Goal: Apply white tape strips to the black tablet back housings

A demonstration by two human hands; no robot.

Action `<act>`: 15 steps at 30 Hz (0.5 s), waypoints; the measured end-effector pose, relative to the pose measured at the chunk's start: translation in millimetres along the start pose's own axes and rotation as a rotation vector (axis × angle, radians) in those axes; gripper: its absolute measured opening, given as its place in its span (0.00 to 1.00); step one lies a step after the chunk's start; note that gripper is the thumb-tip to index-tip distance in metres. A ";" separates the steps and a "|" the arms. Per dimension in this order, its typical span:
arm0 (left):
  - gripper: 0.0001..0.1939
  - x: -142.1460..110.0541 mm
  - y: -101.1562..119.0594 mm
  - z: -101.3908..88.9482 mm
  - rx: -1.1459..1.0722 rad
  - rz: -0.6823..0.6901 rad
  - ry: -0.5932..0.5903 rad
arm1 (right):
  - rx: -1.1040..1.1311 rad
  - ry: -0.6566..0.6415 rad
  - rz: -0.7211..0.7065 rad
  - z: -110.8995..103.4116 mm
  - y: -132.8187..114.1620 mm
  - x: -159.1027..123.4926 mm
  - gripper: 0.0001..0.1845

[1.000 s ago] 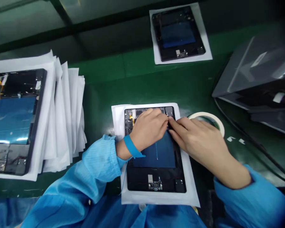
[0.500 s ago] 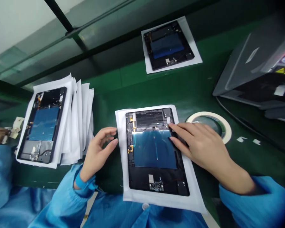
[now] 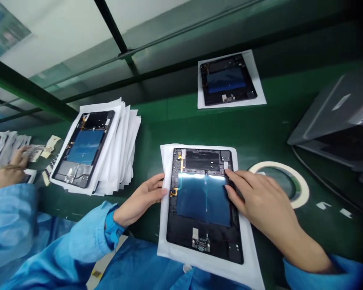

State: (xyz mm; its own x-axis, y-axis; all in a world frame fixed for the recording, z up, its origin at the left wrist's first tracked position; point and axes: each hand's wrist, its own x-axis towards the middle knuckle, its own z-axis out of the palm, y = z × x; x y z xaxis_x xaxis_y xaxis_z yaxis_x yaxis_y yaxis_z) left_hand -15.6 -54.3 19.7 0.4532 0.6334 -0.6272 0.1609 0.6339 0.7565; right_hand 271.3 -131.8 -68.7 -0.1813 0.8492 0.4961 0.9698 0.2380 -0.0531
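Observation:
In front of me lies an opened tablet (image 3: 204, 237), face down, with its dark inner frame, blue battery (image 3: 196, 197) and small circuit board showing. Beneath it is a white protective sheet (image 3: 165, 225). My left hand (image 3: 142, 201) is at the sheet's left edge, fingers curled and thumb tip over the edge. My right hand (image 3: 260, 197) lies across the tablet's right side with its fingers stretched out. The index fingertip touches the tablet just below a small pale tab (image 3: 226, 165) near the upper right corner; the thumb tip is beside the battery.
A roll of tape (image 3: 304, 193) lies under and beyond my right hand, near white scraps (image 3: 323, 206). Another opened tablet (image 3: 214, 98) sits farther back. At left a tablet (image 3: 72, 175) tops stacked white sheets (image 3: 130, 161). A grey machine (image 3: 320, 108) stands right; a co-worker's hands (image 3: 10, 175) are far left.
My left hand has moved in to the sheet's left edge and its fingers have closed there. My right hand stays by the pale tab. The whole view has shifted.

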 end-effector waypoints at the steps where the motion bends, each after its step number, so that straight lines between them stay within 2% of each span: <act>1: 0.28 2.8 -0.7 1.0 0.035 0.030 -0.008 | 0.005 -0.004 0.008 1.0 0.2 -1.4 0.17; 6: 0.24 19.9 -9.9 1.5 0.256 0.162 -0.067 | -0.007 -0.026 0.016 4.4 0.2 -3.7 0.18; 8: 0.27 26.0 -16.9 4.4 0.341 0.231 0.002 | -0.013 -0.006 -0.002 4.6 -1.2 -2.8 0.18; 11: 0.34 29.8 -23.3 16.9 0.431 0.404 0.094 | 0.012 0.036 -0.038 5.8 -1.6 -7.8 0.19; 13: 0.31 25.2 -15.2 24.9 0.465 0.467 0.091 | 0.061 0.040 -0.024 9.2 5.3 -18.0 0.23; 15: 0.25 9.0 7.3 25.3 0.502 0.486 0.122 | 0.163 0.034 0.039 15.2 21.0 -31.6 0.29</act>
State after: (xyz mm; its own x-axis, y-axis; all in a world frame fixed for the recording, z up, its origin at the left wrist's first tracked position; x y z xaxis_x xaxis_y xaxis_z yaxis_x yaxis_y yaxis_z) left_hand 11.8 -55.2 24.2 0.4795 0.8564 -0.1914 0.3638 0.0044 0.9315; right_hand 294.9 -146.5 -98.6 -0.1356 0.8435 0.5198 0.9363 0.2807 -0.2112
